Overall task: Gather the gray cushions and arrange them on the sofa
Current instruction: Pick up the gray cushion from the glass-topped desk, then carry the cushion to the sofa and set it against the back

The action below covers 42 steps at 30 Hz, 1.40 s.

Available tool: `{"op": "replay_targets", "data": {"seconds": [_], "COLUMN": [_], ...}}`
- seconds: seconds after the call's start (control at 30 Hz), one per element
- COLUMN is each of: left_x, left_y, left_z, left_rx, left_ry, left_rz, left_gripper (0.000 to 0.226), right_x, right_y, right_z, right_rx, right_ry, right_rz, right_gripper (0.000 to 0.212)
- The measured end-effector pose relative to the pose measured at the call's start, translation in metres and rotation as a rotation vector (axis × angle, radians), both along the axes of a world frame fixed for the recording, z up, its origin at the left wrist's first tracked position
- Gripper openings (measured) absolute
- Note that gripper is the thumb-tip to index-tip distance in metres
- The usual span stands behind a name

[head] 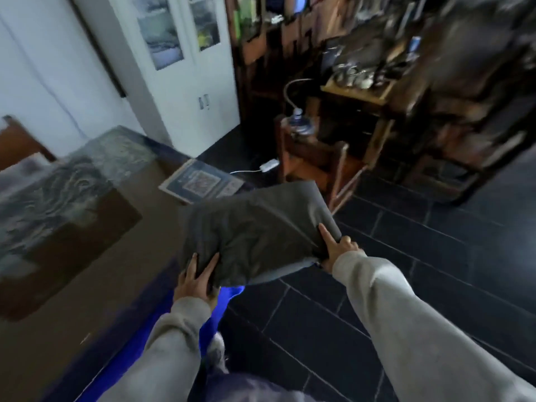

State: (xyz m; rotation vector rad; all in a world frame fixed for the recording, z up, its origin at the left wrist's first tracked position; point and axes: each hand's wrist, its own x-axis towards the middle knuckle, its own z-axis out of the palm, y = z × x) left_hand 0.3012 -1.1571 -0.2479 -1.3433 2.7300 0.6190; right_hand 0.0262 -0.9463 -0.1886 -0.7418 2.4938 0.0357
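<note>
A plump, creased gray cushion [255, 230] hangs above the dark floor [406, 271], seemingly limp, left hand [195, 281] and right hand [338, 248] each clamped on a near corner.

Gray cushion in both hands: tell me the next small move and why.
Probably swing the cushion left and lower it onto the brown seat. Both hands, left and right, grip its near edge, and it hangs in the air over the dark tiled floor, resting on nothing.
</note>
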Motion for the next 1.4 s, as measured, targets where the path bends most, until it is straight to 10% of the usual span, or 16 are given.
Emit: {"op": "replay_targets", "data": {"seconds": [0.5,0.63,0.83,1.07,1.27,1.4], "left_x": [-0.373,-0.414,-0.472,-0.515,-0.482,-0.451], "left_y": [0.379,0.482,0.622,0.800,0.959,1.050], "left_z": [0.047,0.043,0.031,0.012,0.013,0.036], "left_rx": [0.445,0.605,0.874,1.094,1.138,1.180], "left_ry": [-0.238,-0.200,-0.184,-0.202,-0.254,-0.142], "left_rz": [-1.153,-1.223,-1.230,-1.149,-1.319,-1.251], "left_gripper": [0.055,0.042,0.100,0.034,0.034,0.017], "right_x": [0.028,0.039,0.041,0.090,0.173,0.216], "right_y": [0.567,0.652,0.736,0.847,0.932,0.996], "right_z": [0.074,0.121,0.185,0.217,0.214,0.203], "right_rx": [-0.448,-0.617,-0.683,-0.742,-1.012,-1.262], "right_ry": [-0.019,-0.015,0.004,0.186,0.362,0.487], "right_rz": [-1.317,-1.468,-1.591,-1.890,-2.131,-2.250], "right_gripper": [0.033,0.012,0.003,0.023,0.064,0.035]}}
